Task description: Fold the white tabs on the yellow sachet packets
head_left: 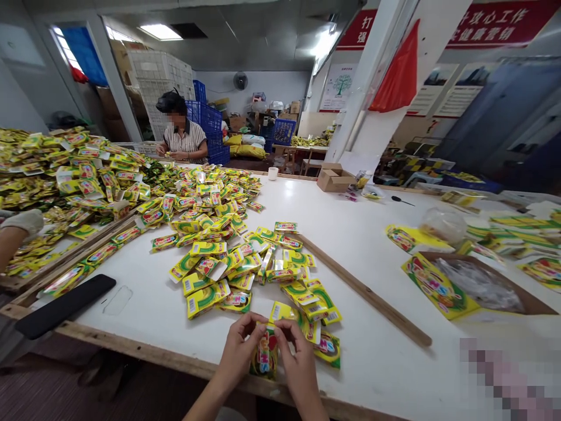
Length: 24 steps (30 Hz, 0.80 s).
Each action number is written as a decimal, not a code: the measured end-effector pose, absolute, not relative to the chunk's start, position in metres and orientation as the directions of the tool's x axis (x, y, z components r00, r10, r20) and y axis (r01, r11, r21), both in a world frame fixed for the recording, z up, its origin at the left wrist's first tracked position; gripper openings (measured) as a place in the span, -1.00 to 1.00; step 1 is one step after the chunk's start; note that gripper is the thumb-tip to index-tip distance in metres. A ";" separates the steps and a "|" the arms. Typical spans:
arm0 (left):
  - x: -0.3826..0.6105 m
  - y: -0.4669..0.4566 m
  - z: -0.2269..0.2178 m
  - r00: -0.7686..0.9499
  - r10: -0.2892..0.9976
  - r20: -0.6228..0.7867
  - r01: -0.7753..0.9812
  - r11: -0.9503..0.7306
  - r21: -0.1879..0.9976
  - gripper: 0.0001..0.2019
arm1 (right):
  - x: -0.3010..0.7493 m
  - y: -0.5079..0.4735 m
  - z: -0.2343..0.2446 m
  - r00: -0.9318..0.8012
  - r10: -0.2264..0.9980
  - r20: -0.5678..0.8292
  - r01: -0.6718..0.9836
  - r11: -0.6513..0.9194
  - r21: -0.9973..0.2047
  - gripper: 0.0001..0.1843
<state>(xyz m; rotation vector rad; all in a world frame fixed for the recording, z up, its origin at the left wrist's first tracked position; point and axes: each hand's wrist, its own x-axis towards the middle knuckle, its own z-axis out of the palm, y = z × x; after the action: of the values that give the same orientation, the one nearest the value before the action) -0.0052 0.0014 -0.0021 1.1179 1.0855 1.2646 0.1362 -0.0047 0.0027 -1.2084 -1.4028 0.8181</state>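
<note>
Near the table's front edge, a small yellow and green printed carton (265,354) stands between my two hands. My left hand (242,345) pinches its top left side, with thumb and fingers together. On the other side, my right hand (297,349) pinches the top right corner in the same way. The fingertips cover most of the carton's top edge, so I cannot tell whether its flap is tucked in. Just beyond my fingers lies a loose heap of similar cartons (208,297), some with white flaps standing up. One carton (328,349) lies right beside my right hand.
A wooden strip (366,289) lies slantwise on the white table (377,356). A black phone-like slab (65,304) rests at the left edge. A large carton pile (87,169) fills the far left, near a gloved hand (24,222). Another person (186,137) works across the table. An open box (438,286) stands right.
</note>
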 end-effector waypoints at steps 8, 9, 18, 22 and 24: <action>-0.008 -0.001 0.001 0.028 0.999 0.034 -0.090 -0.031 0.995 -0.79 | 0.137 -0.007 -0.004 0.072 0.954 0.292 0.206 0.272 -0.940 -0.74; -0.008 -0.001 0.001 0.030 0.999 0.035 -0.086 -0.033 0.996 -0.79 | 0.137 -0.007 -0.004 0.072 0.953 0.296 0.206 0.276 -0.939 -0.74; -0.009 -0.001 0.005 0.025 0.994 0.103 0.009 -0.104 0.995 -0.82 | 0.134 -0.012 -0.007 0.017 0.967 0.256 0.238 0.245 -0.940 -0.79; -0.009 -0.003 0.003 0.036 0.993 0.111 0.017 -0.112 0.994 -0.81 | 0.130 -0.015 -0.014 -0.022 0.967 0.252 0.285 0.248 -0.926 -0.79; -0.010 -0.004 0.003 0.045 0.993 0.112 0.026 -0.114 0.993 -0.81 | 0.130 -0.016 -0.016 -0.026 0.968 0.251 0.303 0.247 -0.921 -0.76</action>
<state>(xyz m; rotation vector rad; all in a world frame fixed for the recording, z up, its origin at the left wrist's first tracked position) -0.0098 -0.0036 0.0028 1.3338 1.1419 1.2455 0.1295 -0.0161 -0.0159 -1.2360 -1.5298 0.8455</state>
